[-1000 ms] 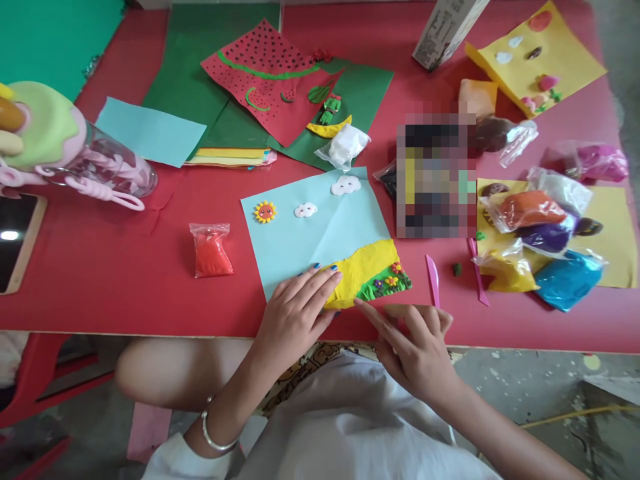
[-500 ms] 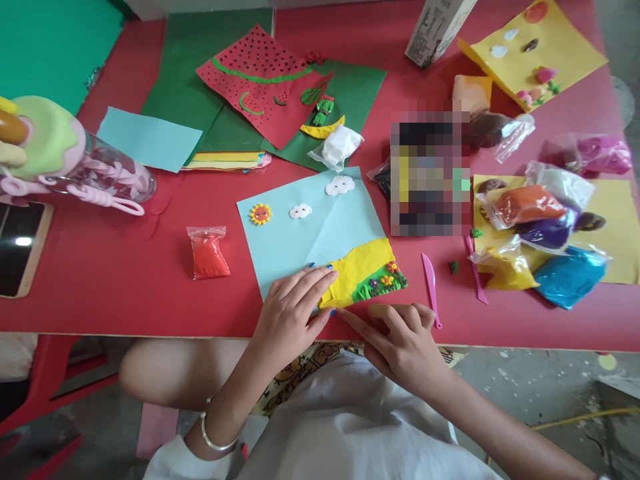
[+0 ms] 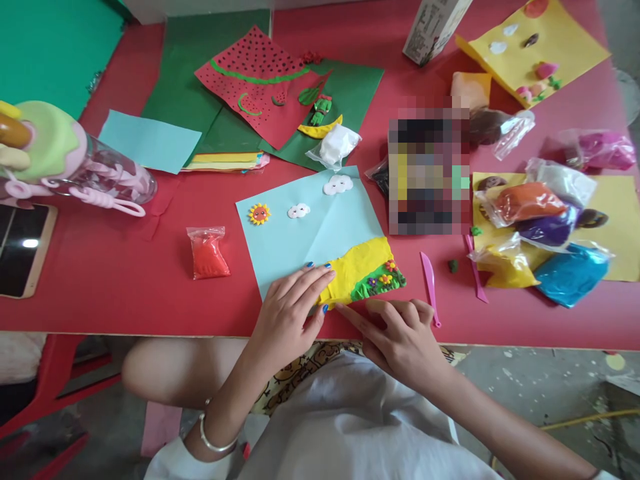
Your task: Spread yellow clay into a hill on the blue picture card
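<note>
A light blue sheet of paper [image 3: 285, 250] lies on the red table, with a clay sun [image 3: 259, 214] and two white clay clouds [image 3: 338, 185] on it. Yellow clay [image 3: 357, 263] covers its lower right part, beside a green clay patch with small flowers [image 3: 373, 285]. My left hand [image 3: 295, 300] rests flat over the paper's lower edge, fingertips on the yellow clay, holding nothing. My right hand [image 3: 400, 333] reaches its index finger to the clay's bottom edge near my left thumb; its other fingers are bent, and nothing shows in them.
Right of the paper lie a pink plastic knife [image 3: 430, 287], another pink tool [image 3: 477, 273] and several bags of clay, one blue [image 3: 573, 273]. A red clay bag [image 3: 209, 253] sits left. Farther left are a bottle [image 3: 120, 177] and a phone [image 3: 25, 247]. A watermelon picture [image 3: 260, 87] lies behind.
My left thumb has drawn slightly left, away from my right index fingertip. My right hand stays nearly in place at the clay's bottom edge. The view has shifted slightly.
</note>
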A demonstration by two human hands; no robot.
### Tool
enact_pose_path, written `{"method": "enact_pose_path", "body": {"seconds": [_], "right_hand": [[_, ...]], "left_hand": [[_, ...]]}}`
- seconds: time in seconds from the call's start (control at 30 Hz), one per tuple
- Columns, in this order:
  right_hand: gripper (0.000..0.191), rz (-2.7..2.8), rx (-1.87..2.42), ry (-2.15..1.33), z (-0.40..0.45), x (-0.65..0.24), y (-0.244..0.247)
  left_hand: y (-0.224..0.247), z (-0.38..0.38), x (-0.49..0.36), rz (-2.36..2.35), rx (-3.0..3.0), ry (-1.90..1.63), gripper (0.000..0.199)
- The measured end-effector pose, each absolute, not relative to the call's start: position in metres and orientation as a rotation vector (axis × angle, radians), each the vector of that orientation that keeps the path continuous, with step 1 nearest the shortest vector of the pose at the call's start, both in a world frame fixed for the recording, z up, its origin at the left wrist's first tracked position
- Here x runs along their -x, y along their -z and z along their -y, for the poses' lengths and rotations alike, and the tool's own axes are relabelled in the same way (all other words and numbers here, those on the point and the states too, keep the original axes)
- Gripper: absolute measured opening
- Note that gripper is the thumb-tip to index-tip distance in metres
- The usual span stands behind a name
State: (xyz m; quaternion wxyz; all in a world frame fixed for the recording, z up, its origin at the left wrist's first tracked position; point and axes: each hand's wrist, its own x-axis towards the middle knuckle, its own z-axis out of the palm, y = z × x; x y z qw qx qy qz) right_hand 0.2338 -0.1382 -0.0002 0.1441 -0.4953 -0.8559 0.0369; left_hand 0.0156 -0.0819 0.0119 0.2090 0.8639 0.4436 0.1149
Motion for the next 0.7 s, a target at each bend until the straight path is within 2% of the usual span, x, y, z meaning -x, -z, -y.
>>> {"method": "enact_pose_path", "body": {"seconds": [0.43, 0.57, 0.7], "right_hand": [[0.068, 2.392, 1.407, -0.166, 0.137, -0.235, -0.003], [0.065, 2.428, 1.423, -0.153, 0.138, -0.235, -0.001], [0.065, 2.376, 1.380, -0.169, 0.140, -0.238, 0.000]], "left_hand": [[-0.009, 0.086, -0.021, -1.264, -2.403, -0.461, 0.049], [-0.007, 0.098, -0.015, -1.181, -2.572, -0.644, 0.051], [-0.003, 0.112, -0.009, -1.106, -2.813, -0.629, 0.042]]}}
